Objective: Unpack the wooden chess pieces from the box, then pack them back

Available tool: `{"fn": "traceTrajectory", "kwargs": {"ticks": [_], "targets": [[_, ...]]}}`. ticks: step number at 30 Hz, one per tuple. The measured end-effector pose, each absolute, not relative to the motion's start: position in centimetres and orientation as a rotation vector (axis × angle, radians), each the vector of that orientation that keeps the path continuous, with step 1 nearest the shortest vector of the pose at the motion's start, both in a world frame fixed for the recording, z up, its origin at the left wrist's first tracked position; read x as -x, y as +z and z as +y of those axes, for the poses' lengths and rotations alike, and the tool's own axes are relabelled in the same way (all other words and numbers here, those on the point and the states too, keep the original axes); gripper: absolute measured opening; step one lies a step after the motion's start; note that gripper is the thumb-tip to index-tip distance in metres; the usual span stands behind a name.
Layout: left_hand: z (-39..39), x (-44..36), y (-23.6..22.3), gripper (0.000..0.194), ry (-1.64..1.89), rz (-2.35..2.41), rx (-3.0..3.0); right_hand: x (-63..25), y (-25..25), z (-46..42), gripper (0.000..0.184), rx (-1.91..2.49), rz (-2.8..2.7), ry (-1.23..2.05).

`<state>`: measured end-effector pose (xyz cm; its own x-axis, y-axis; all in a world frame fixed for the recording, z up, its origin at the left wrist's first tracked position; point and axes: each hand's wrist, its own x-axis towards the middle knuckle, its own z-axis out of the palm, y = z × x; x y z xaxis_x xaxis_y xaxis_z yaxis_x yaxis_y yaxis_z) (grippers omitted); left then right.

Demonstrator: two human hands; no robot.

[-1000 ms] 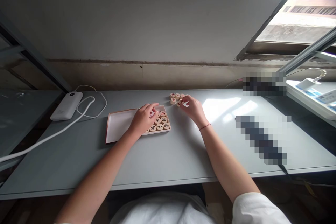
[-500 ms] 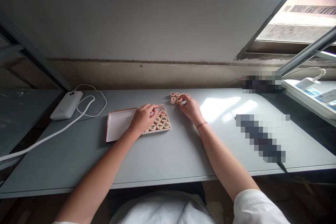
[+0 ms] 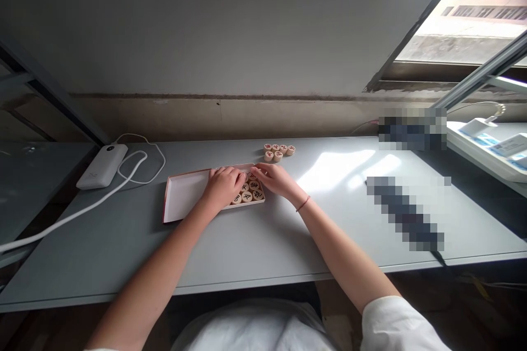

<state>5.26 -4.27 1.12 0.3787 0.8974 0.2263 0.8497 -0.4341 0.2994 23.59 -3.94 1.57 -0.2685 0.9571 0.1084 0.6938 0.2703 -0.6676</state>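
Observation:
An open box (image 3: 184,197) lies on the desk, its right side filled with round wooden Chinese chess pieces (image 3: 247,197). My left hand (image 3: 224,185) bends over the middle of the pieces, fingers together and curled down; what they grip, if anything, is hidden. At the box's back right corner, my right hand (image 3: 274,178) has its fingertips closed on a red-marked chess piece (image 3: 252,176). Behind the box stands a small group of red-marked chess pieces (image 3: 278,156) in two rows, apart from both hands.
A white power bank (image 3: 102,167) with a white cable (image 3: 132,170) lies at the desk's left. Blurred dark objects (image 3: 405,214) are on the right, near a white power strip (image 3: 486,148). The wall (image 3: 222,115) closes off the back.
My right hand has left the group of red pieces and come left and nearer, to the box corner. My left hand stays over the box, its fingers slightly lower.

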Motion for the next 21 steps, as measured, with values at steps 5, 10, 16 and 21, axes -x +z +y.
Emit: {"fn": "traceTrajectory", "kwargs": {"ticks": [5,10,16,21], "targets": [[-4.0,-5.2,1.1,0.012,0.664,1.503,-2.367,-23.7,1.6,-3.9,0.037,1.463,-2.009,0.715],[-4.3,-5.2,2.3,0.011,0.913,1.353,-2.214,-24.0,2.3,-3.9,0.034,1.310,-1.861,0.836],[-4.7,-5.7,3.0,0.020,1.099,1.198,-1.858,-23.3,3.0,-4.3,0.030,0.956,-1.752,1.214],[-4.5,-5.7,2.7,0.021,1.216,1.230,-1.633,-24.9,2.7,-3.2,0.027,1.190,-1.527,1.041]]}}
